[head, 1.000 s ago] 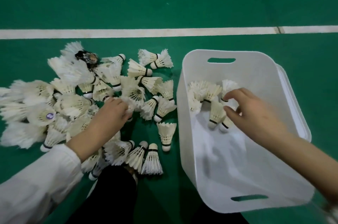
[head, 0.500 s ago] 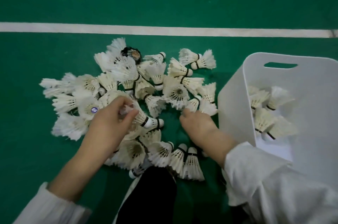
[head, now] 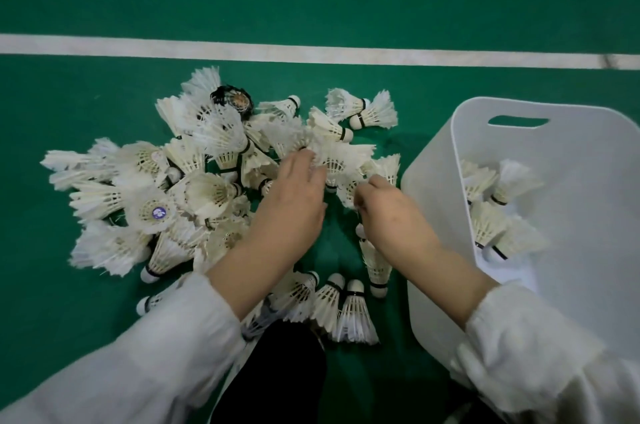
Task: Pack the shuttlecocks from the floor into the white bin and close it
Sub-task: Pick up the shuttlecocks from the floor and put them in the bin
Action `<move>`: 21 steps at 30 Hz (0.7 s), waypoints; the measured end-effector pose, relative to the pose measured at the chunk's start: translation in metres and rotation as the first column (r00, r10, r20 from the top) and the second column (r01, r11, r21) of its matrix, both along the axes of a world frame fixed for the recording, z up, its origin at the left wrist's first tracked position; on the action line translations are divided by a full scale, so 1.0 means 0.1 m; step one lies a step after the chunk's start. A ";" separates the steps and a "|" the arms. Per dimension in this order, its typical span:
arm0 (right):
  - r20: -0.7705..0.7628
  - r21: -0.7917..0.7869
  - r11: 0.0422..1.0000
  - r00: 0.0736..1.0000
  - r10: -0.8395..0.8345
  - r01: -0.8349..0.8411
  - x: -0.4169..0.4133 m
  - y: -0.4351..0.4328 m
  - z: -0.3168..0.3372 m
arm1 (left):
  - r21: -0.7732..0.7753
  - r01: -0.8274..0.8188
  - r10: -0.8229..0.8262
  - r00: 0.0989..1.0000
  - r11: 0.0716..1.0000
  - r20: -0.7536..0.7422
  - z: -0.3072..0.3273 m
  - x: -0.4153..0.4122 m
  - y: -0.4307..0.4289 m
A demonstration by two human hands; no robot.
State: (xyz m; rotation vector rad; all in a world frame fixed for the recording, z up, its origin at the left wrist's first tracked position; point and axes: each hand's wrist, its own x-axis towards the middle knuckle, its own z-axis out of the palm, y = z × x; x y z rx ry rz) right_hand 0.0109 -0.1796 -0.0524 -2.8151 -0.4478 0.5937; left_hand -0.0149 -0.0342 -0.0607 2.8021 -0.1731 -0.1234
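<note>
A heap of white feather shuttlecocks (head: 194,188) lies on the green floor left of centre. My left hand (head: 294,198) reaches into the middle of the heap, fingertips buried in the feathers of a shuttlecock (head: 332,160). Just to its right, my right hand (head: 391,215) has curled fingers pinching the feathers of another shuttlecock (head: 349,189). The white bin (head: 433,250) stands open at the right with a handle slot in its far wall. Several shuttlecocks (head: 491,226) lie inside it. No lid is in view.
A white court line (head: 311,52) runs across the floor behind the heap. A small black object (head: 232,99) sits at the heap's far edge. My dark trouser knee (head: 277,375) is at the bottom centre, with a few shuttlecocks (head: 346,309) just ahead of it.
My right hand left the bin and came to the heap's right edge. My left hand moved right and forward into the heap's middle. The view shifted left, so the bin now sits at the right edge.
</note>
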 end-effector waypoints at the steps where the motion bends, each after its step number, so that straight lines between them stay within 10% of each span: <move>1: 0.003 0.010 1.000 1.000 -0.017 0.017 0.00 0.00 0.00 | 0.047 0.044 -0.045 0.999 0.998 0.007 -0.08 0.04 -0.02; 10: 0.001 0.026 0.999 0.999 -0.036 0.036 0.02 -0.01 0.05 | 0.041 0.000 0.000 1.000 0.999 0.003 -0.29 0.25 0.04; 21: -0.168 0.411 0.894 0.979 -0.119 0.179 0.03 -0.29 1.11 | -0.219 -0.071 0.100 0.987 0.973 0.124 0.41 0.02 0.18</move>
